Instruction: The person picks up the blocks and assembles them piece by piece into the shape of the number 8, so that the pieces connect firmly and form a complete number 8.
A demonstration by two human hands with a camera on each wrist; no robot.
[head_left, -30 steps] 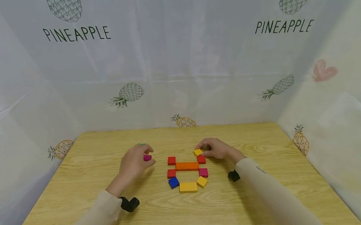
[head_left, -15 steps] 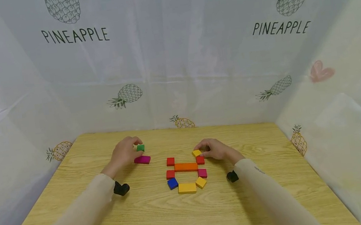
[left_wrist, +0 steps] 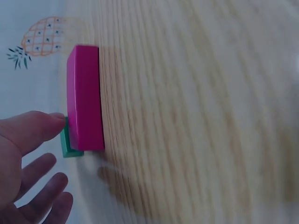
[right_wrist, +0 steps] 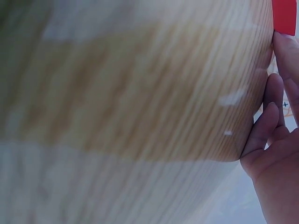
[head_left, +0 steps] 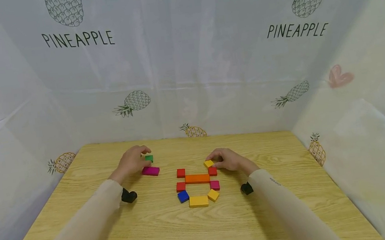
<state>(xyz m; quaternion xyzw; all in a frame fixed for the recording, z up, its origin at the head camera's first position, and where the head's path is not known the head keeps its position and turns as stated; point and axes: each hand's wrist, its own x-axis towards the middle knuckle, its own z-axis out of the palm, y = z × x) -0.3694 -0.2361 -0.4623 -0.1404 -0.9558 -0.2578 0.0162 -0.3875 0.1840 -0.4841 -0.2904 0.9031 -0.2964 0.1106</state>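
Note:
In the head view my left hand (head_left: 133, 160) reaches around a small green block (head_left: 149, 158), thumb on the near side and fingers beyond it. From the left wrist, the thumb tip appears close to the green block (left_wrist: 71, 144), and the other fingers are spread; contact is unclear. A longer magenta block (head_left: 151, 171) lies just in front of that hand. My right hand (head_left: 230, 159) pinches a yellow square block (head_left: 209, 164) at the far right of the block arrangement. It sits against a red block (head_left: 212, 171); the right wrist view hides the yellow one.
Several blocks form a figure on the wooden table (head_left: 171, 236): an orange bar (head_left: 197, 179) between red and pink squares, with a blue block (head_left: 183, 196), a yellow rectangle (head_left: 198, 201) and another yellow square (head_left: 213, 195) nearer me. White pineapple-print sheeting (head_left: 184, 56) surrounds the table.
My left hand has moved back and left to the green block, leaving the magenta block more exposed. The right hand stays at the yellow block.

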